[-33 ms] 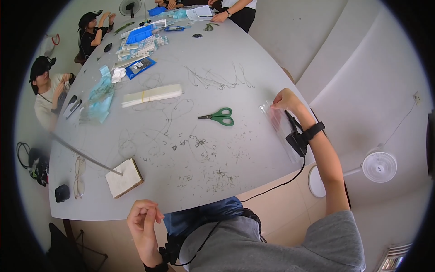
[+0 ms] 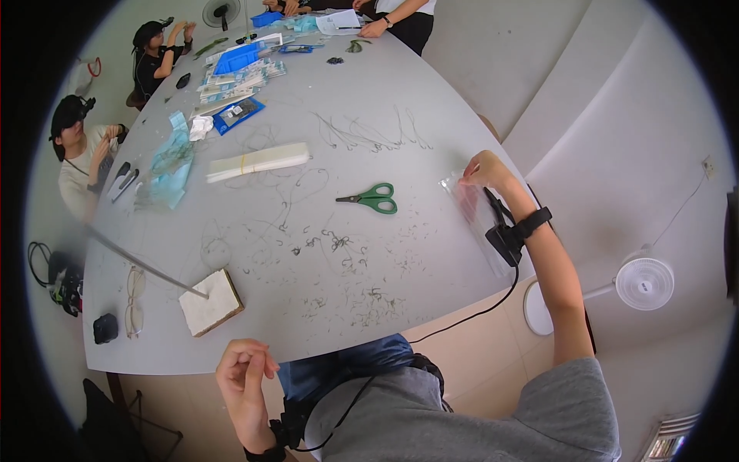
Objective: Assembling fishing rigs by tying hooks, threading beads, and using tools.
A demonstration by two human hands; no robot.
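Note:
At the table's right edge, my right hand (image 2: 486,169) has its fingers bent together at the top of a clear plastic bag (image 2: 471,202), which lies flat with something reddish showing through. The wrist and a black strapped device cover part of the bag. Just off the near edge, my left hand (image 2: 245,373) is raised with thumb and fingers pinched; whatever may be between them is too small to make out. Green-handled scissors (image 2: 379,199) lie to the left of the bag. Small dark hooks (image 2: 336,242) are scattered over the middle, and hooks with thin lines (image 2: 377,138) spread farther back.
A rod rises from a white-topped block (image 2: 209,304) near my left hand, beside eyeglasses (image 2: 135,300). Beyond are a banded stack of white strips (image 2: 258,162), a crumpled blue sheet (image 2: 171,165) and a blue tray (image 2: 239,58). Other people work along the far and left sides.

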